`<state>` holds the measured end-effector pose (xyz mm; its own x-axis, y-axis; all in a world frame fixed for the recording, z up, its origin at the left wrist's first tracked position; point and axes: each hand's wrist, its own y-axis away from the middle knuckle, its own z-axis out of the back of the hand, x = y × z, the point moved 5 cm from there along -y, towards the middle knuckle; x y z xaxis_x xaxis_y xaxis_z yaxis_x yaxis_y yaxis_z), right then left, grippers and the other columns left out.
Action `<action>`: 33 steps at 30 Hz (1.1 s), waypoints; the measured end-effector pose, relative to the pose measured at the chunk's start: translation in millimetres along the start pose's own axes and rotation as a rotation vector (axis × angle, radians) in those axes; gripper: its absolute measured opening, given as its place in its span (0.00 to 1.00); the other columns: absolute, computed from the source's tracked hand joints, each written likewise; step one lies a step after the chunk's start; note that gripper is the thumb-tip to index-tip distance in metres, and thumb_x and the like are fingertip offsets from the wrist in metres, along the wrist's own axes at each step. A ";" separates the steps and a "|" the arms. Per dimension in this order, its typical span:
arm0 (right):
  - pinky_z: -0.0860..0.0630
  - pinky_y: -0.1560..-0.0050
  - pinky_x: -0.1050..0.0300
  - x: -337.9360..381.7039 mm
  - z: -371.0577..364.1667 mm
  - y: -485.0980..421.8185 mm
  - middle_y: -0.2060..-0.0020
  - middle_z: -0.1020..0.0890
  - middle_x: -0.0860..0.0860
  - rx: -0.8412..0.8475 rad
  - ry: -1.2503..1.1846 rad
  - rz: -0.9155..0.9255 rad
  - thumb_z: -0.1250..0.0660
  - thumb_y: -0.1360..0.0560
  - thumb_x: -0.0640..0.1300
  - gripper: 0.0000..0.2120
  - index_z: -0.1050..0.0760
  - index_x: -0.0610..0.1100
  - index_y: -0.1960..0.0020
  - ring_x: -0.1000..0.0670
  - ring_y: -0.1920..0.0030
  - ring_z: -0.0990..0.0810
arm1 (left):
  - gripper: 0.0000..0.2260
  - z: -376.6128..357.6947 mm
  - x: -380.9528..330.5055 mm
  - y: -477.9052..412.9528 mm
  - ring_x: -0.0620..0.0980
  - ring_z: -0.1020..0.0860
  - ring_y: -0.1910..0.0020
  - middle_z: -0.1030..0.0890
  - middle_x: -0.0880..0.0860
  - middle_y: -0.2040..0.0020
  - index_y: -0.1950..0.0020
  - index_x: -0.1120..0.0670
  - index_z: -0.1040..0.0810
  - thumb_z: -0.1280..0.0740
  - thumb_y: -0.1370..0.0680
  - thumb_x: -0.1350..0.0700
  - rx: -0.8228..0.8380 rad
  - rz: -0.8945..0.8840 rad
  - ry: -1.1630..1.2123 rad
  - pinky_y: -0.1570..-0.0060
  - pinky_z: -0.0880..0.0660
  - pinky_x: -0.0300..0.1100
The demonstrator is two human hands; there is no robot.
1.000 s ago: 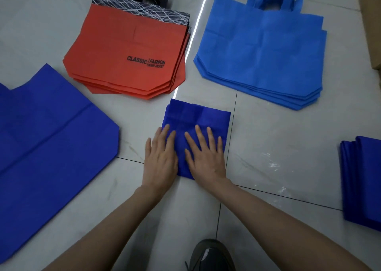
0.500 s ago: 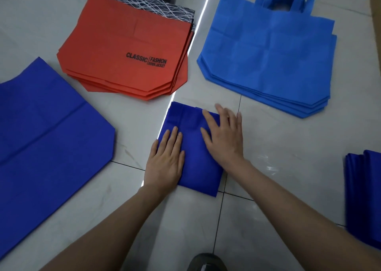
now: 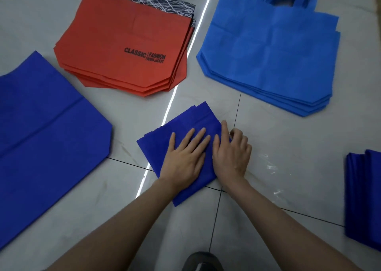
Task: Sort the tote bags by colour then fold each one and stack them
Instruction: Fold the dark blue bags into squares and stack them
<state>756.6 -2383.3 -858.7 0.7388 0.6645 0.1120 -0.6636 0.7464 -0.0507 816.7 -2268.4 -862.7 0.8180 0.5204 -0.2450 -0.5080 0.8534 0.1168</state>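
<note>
Folded dark-blue tote [image 3: 185, 124], near square, corner pointing away; left hand [image 3: 183, 159] presses flat, right hand [image 3: 231, 157] curls round its edge

Folded bag [image 3: 185, 120] right of unfolded bag [image 3: 41, 136]

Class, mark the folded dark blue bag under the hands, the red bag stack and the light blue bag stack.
folded dark blue bag [image 3: 185, 122]: head view, bare upper panel.
red bag stack [image 3: 107, 50]: head view, top face.
light blue bag stack [image 3: 268, 60]: head view, top bag's middle.
</note>
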 end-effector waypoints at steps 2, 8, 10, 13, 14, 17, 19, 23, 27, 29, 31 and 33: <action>0.27 0.50 0.48 -2.0 -3.4 -1.1 0.39 0.25 0.43 0.025 -0.005 0.004 0.53 0.22 0.55 0.26 0.36 0.49 0.27 0.44 0.49 0.25 | 0.25 -1.1 24.3 0.0 0.50 0.50 0.24 0.49 0.44 0.24 0.24 0.43 0.48 0.55 0.21 0.40 -0.019 0.093 -0.003 0.29 0.60 0.55; 0.45 0.29 0.38 -0.1 -13.7 -1.6 0.25 0.41 0.46 0.159 0.014 0.015 0.62 0.22 0.58 0.29 0.50 0.52 0.23 0.43 0.32 0.35 | 0.30 7.4 81.1 15.8 0.55 0.56 0.24 0.55 0.51 0.22 0.24 0.41 0.57 0.63 0.24 0.34 0.002 0.407 -0.012 0.28 0.58 0.55; 0.52 0.28 0.38 -1.2 -6.8 -3.6 0.23 0.47 0.45 0.120 0.017 0.027 0.61 0.21 0.58 0.29 0.54 0.51 0.23 0.42 0.27 0.42 | 0.31 8.0 77.7 16.1 0.55 0.57 0.24 0.56 0.51 0.22 0.24 0.43 0.58 0.65 0.25 0.34 0.002 0.429 0.006 0.28 0.58 0.55; 0.51 0.28 0.39 28.6 13.1 10.7 0.24 0.43 0.46 -0.025 -0.005 0.392 0.53 0.20 0.56 0.27 0.49 0.48 0.23 0.43 0.25 0.45 | 0.31 7.5 78.4 17.7 0.54 0.57 0.24 0.55 0.51 0.22 0.23 0.44 0.57 0.64 0.25 0.35 -0.021 0.404 0.069 0.28 0.56 0.54; 0.49 0.29 0.39 44.5 12.7 21.2 0.25 0.41 0.47 -0.019 -0.007 0.578 0.52 0.20 0.55 0.26 0.46 0.49 0.24 0.43 0.25 0.44 | 0.31 6.7 80.5 19.6 0.53 0.56 0.24 0.54 0.50 0.22 0.24 0.45 0.57 0.63 0.25 0.35 -0.035 0.393 0.087 0.27 0.55 0.54; 0.46 0.28 0.41 70.3 -6.0 28.4 0.25 0.40 0.52 0.157 -0.003 0.790 0.53 0.20 0.56 0.25 0.44 0.53 0.24 0.47 0.25 0.43 | 0.29 3.5 84.5 24.5 0.53 0.56 0.24 0.54 0.51 0.22 0.25 0.45 0.58 0.61 0.24 0.36 -0.057 0.368 0.090 0.27 0.54 0.54; 0.45 0.28 0.39 66.7 -17.2 12.7 0.25 0.41 0.53 0.231 0.039 0.751 0.55 0.20 0.58 0.25 0.45 0.54 0.24 0.49 0.25 0.43 | 0.28 3.2 84.5 25.0 0.53 0.56 0.24 0.54 0.51 0.22 0.25 0.44 0.59 0.60 0.23 0.36 -0.069 0.383 0.076 0.28 0.56 0.52; 0.55 0.27 0.42 41.3 -17.7 -16.6 0.23 0.55 0.55 0.233 0.026 0.376 0.60 0.20 0.60 0.26 0.60 0.58 0.24 0.44 0.23 0.54 | 0.29 5.6 84.4 23.7 0.51 0.58 0.24 0.56 0.50 0.22 0.25 0.43 0.60 0.62 0.24 0.35 -0.058 0.416 0.063 0.28 0.62 0.50; 0.33 0.40 0.45 40.4 -10.3 -14.1 0.27 0.39 0.46 0.156 0.083 0.238 0.58 0.21 0.61 0.27 0.55 0.57 0.23 0.42 0.34 0.34 | 0.30 5.2 83.1 23.6 0.52 0.63 0.25 0.63 0.52 0.23 0.25 0.42 0.63 0.63 0.25 0.32 -0.035 0.459 0.062 0.31 0.67 0.51; 0.30 0.51 0.49 42.3 -5.8 -13.5 0.31 0.34 0.45 0.145 0.098 0.215 0.57 0.21 0.60 0.27 0.53 0.58 0.23 0.43 0.45 0.30 | 0.32 11.7 80.7 31.7 0.55 0.61 0.24 0.63 0.55 0.23 0.24 0.44 0.60 0.54 0.23 0.32 -0.076 0.610 0.155 0.29 0.62 0.53; 0.30 0.52 0.50 40.8 -6.0 -10.4 0.31 0.37 0.45 0.178 0.073 0.155 0.55 0.21 0.60 0.27 0.57 0.58 0.23 0.44 0.45 0.31 | 0.32 24.4 68.1 46.4 0.59 0.46 0.27 0.55 0.60 0.24 0.23 0.48 0.51 0.43 0.22 0.39 -0.191 0.721 0.319 0.29 0.46 0.52; 0.29 0.49 0.50 42.0 -2.1 -5.7 0.30 0.40 0.45 0.227 0.043 0.059 0.56 0.20 0.61 0.28 0.59 0.58 0.24 0.44 0.44 0.33 | 0.29 31.0 52.7 61.3 0.52 0.33 0.37 0.43 0.57 0.28 0.24 0.49 0.45 0.37 0.22 0.47 -0.290 0.734 0.633 0.39 0.33 0.43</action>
<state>791.7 -2359.5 -855.8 0.6989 0.7115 0.0727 -0.7117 0.6818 0.1694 837.1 -2187.8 -838.5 0.0267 0.7311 -0.6818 -0.9429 0.2450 0.2258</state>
